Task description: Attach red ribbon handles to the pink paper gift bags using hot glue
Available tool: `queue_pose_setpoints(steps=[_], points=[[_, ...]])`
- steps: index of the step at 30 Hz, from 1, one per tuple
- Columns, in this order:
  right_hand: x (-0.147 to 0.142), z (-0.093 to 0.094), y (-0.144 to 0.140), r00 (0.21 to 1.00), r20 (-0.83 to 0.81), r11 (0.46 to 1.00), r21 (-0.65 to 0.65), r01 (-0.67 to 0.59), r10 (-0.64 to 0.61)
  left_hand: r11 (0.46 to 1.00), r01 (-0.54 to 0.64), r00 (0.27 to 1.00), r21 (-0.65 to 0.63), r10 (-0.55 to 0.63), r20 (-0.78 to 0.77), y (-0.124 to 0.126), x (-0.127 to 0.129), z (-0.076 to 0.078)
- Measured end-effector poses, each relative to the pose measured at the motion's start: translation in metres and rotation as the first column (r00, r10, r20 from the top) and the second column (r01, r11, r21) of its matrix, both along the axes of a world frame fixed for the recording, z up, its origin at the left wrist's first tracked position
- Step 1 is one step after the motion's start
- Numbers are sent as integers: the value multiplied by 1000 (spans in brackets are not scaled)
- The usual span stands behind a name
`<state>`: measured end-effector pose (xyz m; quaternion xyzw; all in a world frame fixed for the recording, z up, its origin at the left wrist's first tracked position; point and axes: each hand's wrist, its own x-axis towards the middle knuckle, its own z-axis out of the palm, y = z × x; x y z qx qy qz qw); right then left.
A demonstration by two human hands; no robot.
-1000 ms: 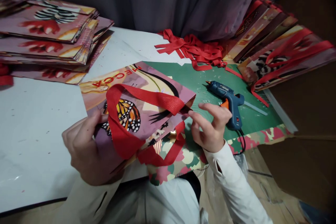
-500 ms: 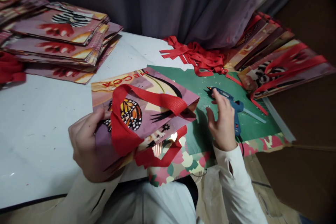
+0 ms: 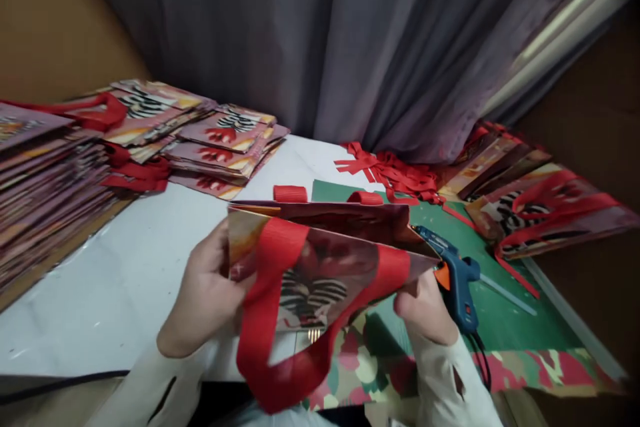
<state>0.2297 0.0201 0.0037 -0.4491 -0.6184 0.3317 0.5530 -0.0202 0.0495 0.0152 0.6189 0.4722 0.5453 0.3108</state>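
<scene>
Red webbing catches our eye first on the far left, where handle straps lie across the stacked bags (image 3: 45,173) piled along that edge of the white bench (image 3: 115,280), with a second, lower stack (image 3: 220,143) just behind. Between these piles and our hands the bench top shows bare white, the widest open room in view. Our left hand (image 3: 210,293) has its grip closed on the left edge of the printed bag (image 3: 320,267), thumb on the near face and fingers hidden behind it, so the bag is held off the bench and tilted toward us. Its red handle (image 3: 280,340) loops down from the near face and hangs below the bench's front edge. Our right hand (image 3: 425,310) grips the bag's right lower corner from beneath, fingers curled shut on it. Just beside that hand, nearly touching, the blue glue gun (image 3: 457,280) lies on the green mat (image 3: 505,327), nozzle pointing away from us. Behind it sits a heap of loose red ribbon (image 3: 395,173), and at the far right more finished bags (image 3: 545,213) lean along the bench's edge, leaving little room there.
</scene>
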Motion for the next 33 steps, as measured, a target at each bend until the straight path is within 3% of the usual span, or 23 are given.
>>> queue_pose_setpoints(steps=[3, 6, 10, 15, 21, 25, 30, 33], points=[[-16, 8, 4, 974, -209, 994, -81, 67, -82, 987, 151, 988, -60, -152, -25, 4, 4, 10], [-21, 13, 5, 953, -284, 992, -99, 83, -108, 967, 227, 973, -112, -223, 52, 8, 11, 20], [-15, 18, 1, 965, -262, 991, -133, -23, -12, 953, 233, 957, -193, -190, 218, 9, 17, 27], [-20, 26, -1, 927, -368, 967, -199, -159, 76, 915, 322, 940, -244, -277, 200, 6, 19, 30], [-34, 26, -6, 926, -377, 981, -179, -74, 1, 912, 211, 954, -353, -114, 276, -2, 27, 29], [-35, 21, -8, 897, -438, 978, -207, -34, -61, 935, 176, 962, -309, -97, 255, -6, 27, 25], [-20, 25, 0, 948, -318, 958, -261, -120, 32, 903, 221, 945, -368, -105, 310, 1, 26, 22], [-14, 28, 4, 965, -263, 965, -253, -69, 0, 879, 298, 929, -371, -178, 324, 7, 23, 26]])
